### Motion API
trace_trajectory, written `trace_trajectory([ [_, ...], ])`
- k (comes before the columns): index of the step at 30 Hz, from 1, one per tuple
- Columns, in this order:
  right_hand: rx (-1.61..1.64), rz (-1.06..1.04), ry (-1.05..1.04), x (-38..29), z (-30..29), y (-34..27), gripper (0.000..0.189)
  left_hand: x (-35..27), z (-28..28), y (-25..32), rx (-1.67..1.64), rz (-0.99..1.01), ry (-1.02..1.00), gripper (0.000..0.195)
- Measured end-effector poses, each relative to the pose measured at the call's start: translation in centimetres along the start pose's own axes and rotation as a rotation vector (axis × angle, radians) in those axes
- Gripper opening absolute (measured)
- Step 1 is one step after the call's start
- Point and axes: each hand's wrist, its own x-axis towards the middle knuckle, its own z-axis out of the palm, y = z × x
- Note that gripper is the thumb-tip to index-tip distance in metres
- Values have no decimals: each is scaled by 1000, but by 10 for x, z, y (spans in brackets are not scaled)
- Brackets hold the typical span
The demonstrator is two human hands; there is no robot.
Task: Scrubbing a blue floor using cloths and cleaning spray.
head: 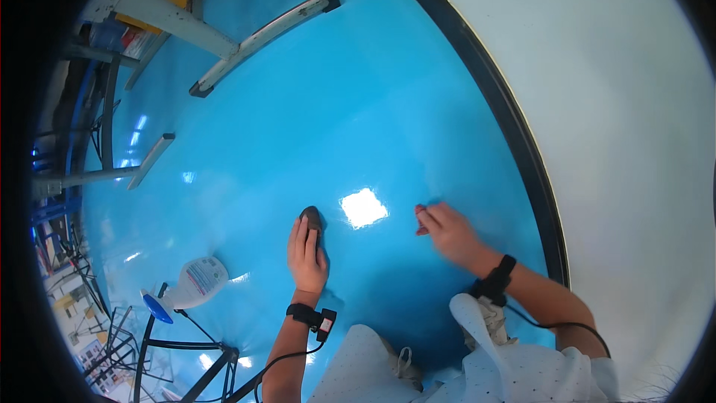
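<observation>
My left hand [307,257] rests with its fingers over a dark, rounded object [311,218] on the glossy blue floor [335,123]; it looks like a stone or a mouse, I cannot tell which. To the right, my right hand [447,235] pinches a small red patterned thing [420,220], possibly a cloth, low over the floor. Most of that thing is hidden by the fingers. Each wrist wears a black strap with a cable. A translucent plastic bottle [202,280] with a blue top lies or stands left of my left hand.
A metal table leg with a foot bar [268,31] stands at the upper left, another foot bar [151,161] below it. Black tripod legs [190,345] are at the lower left. A black skirting strip [503,95] runs along the pale wall [626,123] at the right.
</observation>
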Motion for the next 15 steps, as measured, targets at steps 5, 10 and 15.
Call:
trace_trajectory([
  [5, 416, 321, 84, -8, -1, 7, 22, -6, -9, -1, 33, 12, 5, 43],
  [10, 75, 61, 178, 6, 9, 1, 11, -1, -12, -7, 30, 66, 8, 46],
  [15, -14, 238, 111, -6, -5, 6, 20, 11, -53, -6, -197, 3, -252, 51],
])
